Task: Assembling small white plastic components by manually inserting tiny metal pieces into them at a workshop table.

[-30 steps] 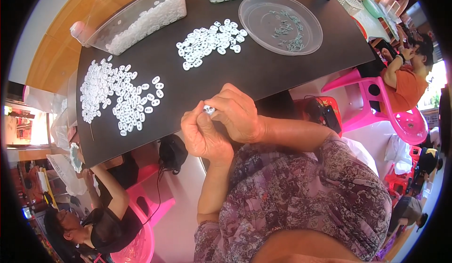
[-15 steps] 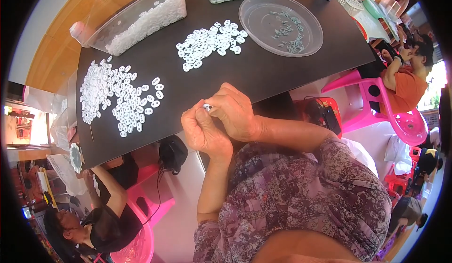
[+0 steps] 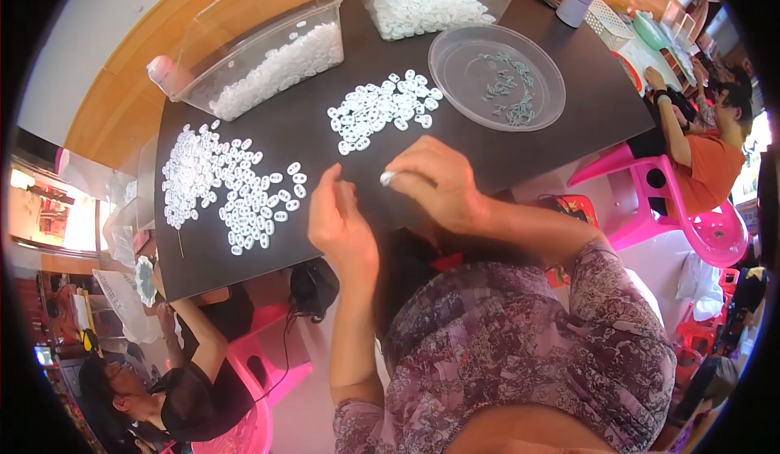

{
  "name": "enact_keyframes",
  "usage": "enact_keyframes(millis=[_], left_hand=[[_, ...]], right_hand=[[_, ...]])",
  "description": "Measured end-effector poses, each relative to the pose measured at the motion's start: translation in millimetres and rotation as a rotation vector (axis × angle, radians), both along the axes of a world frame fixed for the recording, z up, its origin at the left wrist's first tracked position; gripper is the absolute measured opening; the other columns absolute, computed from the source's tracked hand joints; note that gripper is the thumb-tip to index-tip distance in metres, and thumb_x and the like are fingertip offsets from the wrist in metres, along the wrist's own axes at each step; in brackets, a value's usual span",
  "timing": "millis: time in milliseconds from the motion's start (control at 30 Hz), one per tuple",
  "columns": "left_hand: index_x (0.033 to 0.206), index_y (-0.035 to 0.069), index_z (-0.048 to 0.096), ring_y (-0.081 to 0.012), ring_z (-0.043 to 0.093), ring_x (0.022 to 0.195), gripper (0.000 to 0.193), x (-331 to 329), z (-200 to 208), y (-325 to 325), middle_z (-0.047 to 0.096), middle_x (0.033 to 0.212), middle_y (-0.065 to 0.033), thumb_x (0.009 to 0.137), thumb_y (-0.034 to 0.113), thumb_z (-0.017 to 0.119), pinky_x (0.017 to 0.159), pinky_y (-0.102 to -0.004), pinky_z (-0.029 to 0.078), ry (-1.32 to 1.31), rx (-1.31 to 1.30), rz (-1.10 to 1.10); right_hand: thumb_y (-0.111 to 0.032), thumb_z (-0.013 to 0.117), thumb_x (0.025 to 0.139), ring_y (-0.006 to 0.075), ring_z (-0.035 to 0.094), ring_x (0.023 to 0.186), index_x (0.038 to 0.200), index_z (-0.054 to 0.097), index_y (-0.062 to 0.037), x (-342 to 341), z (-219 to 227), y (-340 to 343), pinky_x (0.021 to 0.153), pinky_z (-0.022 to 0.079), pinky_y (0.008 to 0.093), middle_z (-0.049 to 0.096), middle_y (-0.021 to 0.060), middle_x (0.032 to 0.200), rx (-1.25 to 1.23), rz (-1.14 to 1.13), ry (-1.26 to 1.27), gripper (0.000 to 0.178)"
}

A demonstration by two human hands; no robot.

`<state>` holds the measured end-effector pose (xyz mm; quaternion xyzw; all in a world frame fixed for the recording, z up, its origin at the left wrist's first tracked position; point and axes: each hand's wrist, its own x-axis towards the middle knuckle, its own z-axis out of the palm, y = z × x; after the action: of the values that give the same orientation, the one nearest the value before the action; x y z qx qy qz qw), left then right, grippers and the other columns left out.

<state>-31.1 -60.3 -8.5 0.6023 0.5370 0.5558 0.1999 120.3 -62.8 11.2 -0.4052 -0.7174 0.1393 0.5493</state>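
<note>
Between the thumb and fingers of my right hand (image 3: 439, 184) is a small white oval piece (image 3: 386, 179), partly hidden by the fingertips. My left hand (image 3: 343, 225) is a short way to its left, fingers raised and apart, with nothing visible in it. Beyond both hands, a pile of white oval pieces with dark spots (image 3: 382, 109) lies on the dark table (image 3: 390, 166). A larger spread of similar pieces (image 3: 195, 170) covers the table's left part. The round clear tray (image 3: 459, 101) on the right holds small grey-green slivers (image 3: 512, 84).
Two clear plastic tubs of white pieces, one at the left (image 3: 272, 76) and one at the middle (image 3: 431, 7), stand along the far side. A lidded grey cup (image 3: 574, 5) is at the far right. One person (image 3: 154, 401) sits at the left, another (image 3: 707, 153) at the right.
My hands have parted: the right moved right with the white piece, the left opened and stayed left. The view has shifted, so the table appears lower and further right.
</note>
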Motion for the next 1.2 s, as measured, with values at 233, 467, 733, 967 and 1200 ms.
enact_keyframes(millis=[233,467,733,967,1200], left_hand=[[0.094,0.011,0.064,-0.0267,0.053,0.077,0.021,-7,-13,58,0.053,0.08,-0.0088,0.074,0.004,0.063,0.063,-0.0381,0.045,0.689,0.158,0.149],[0.085,0.006,0.062,-0.0279,0.052,0.079,0.019,-8,-9,61,0.054,0.08,-0.0094,0.067,0.003,0.069,0.066,-0.0385,0.043,0.642,0.081,0.05],[0.086,0.004,0.059,-0.0275,0.053,0.077,0.027,-13,-1,58,0.055,0.078,-0.0094,0.063,-0.005,0.07,0.067,-0.0387,0.043,0.42,-0.034,-0.09],[0.09,0.007,0.066,-0.0257,0.052,0.075,0.026,-18,-4,61,0.053,0.076,-0.0078,0.066,-0.002,0.069,0.068,-0.0374,0.043,0.481,-0.083,-0.099],[0.081,0.007,0.067,-0.0232,0.054,0.074,0.013,-8,6,60,0.054,0.071,-0.0069,0.068,0.011,0.069,0.066,-0.0347,0.042,0.545,-0.032,-0.065]], right_hand=[[-0.007,0.065,0.078,0.0109,0.054,0.069,0.092,0.064,-0.0014,34,49,49,0.063,0.044,0.0247,0.06,0.0049,0.077,-0.114,-0.16,0.108,0.015],[-0.017,0.062,0.077,0.0223,0.061,0.068,0.088,0.064,-0.0011,81,103,119,0.065,0.047,0.0328,0.064,0.0128,0.077,0.076,-0.347,-0.072,0.019],[-0.01,0.059,0.069,0.0337,0.06,0.069,0.072,0.061,-0.0021,107,127,204,0.061,0.045,0.0431,0.06,0.019,0.07,0.248,-0.453,-0.108,0.009],[-0.011,0.059,0.068,0.036,0.06,0.065,0.067,0.062,-0.0006,130,102,273,0.058,0.045,0.045,0.06,0.0222,0.067,0.311,-0.61,-0.532,0.011],[-0.008,0.055,0.064,0.0394,0.058,0.062,0.061,0.061,-0.0007,129,96,267,0.058,0.044,0.0484,0.058,0.0238,0.064,0.333,-0.687,-0.632,0.01]])
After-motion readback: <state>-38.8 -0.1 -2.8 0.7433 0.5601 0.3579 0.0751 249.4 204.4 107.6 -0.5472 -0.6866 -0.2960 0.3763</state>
